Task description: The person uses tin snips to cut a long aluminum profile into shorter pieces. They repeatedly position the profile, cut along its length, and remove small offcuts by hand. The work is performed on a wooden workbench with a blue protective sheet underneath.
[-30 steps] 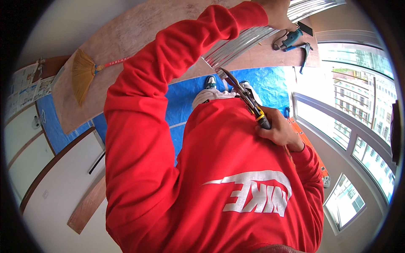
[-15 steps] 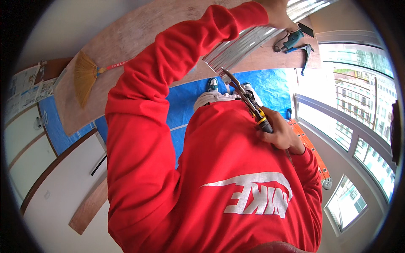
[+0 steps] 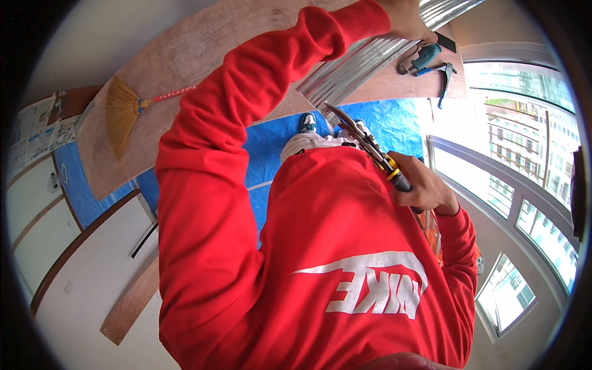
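My left hand [image 3: 408,20] reaches across at the top of the view, its fingers closed over the edge of several long, shiny ribbed metal channels [image 3: 345,73]; part of that hand is cut off by the frame's rim. In front of my body, my right hand [image 3: 425,182] grips a pair of tin snips [image 3: 370,145] by their black and yellow handles. The blades point up and to the left, with their tip close by the near end of the channels. Whether the tip touches the metal I cannot tell.
Plywood [image 3: 216,58] carries the channels, a straw broom [image 3: 123,111], a teal power tool [image 3: 425,57], a black-and-blue hand tool [image 3: 445,80] and a flat black object [image 3: 445,42]. Blue sheeting [image 3: 394,120] covers the floor. An orange ladder [image 3: 431,237] lies beside my right arm, near windows.
My right hand has shifted right and slightly down with the tin snips, and their handles look wider apart. My left hand has stayed almost in place on the channels.
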The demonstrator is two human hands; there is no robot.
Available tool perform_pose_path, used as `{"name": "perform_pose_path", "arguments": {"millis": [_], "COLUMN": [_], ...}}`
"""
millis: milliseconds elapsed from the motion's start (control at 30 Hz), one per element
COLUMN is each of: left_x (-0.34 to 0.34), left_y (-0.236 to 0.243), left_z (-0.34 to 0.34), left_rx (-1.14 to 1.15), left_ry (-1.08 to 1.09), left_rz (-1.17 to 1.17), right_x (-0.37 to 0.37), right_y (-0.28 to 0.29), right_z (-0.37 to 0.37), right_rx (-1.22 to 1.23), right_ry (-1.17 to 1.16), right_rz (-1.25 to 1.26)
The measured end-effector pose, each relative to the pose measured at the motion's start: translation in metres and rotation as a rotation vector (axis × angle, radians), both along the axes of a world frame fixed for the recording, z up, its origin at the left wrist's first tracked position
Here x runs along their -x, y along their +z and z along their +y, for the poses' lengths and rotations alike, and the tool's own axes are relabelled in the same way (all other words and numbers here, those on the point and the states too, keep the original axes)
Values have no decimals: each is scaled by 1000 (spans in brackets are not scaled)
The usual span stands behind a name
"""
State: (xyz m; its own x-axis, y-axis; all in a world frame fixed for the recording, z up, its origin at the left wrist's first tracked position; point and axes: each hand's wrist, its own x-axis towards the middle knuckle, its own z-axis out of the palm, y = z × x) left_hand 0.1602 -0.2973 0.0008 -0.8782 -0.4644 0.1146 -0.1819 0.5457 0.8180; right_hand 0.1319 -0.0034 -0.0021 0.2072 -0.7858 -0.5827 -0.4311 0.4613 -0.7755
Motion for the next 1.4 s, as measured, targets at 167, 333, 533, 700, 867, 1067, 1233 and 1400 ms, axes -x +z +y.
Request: {"name": "perform_pose_path", "arguments": {"millis": [167,333,533,700,867,1067,1233,1400], "left_x": [0,-3,-4,-1,5,1,-1,0], "left_y": [-1,-1,2,0,1,-3,-2,3], "left_z": [3,9,13,12,11,15,16,14], "left_rx": [68,127,-10,-19,59,27,19,-73], "left_ry": [21,70,-26,-10,40,20,91,9], "left_rz": [-24,48,85,62,78,66,65,23], "right_x": [-4,-3,-3,-11,-3,-4,-7,-4], "right_y": [-4,-9,-8,-3,9,0,-5,-3], "right_z": [2,3,10,8,5,6,9,6], "right_rx": [-74,13,-31,-103,-80,-50,-72,-7], "right_ry": [-22,-20,-28,-86,7,-2,-19,17], "right_rz": [8,-54,-132,-281,-99,-80,-99,-102]}}
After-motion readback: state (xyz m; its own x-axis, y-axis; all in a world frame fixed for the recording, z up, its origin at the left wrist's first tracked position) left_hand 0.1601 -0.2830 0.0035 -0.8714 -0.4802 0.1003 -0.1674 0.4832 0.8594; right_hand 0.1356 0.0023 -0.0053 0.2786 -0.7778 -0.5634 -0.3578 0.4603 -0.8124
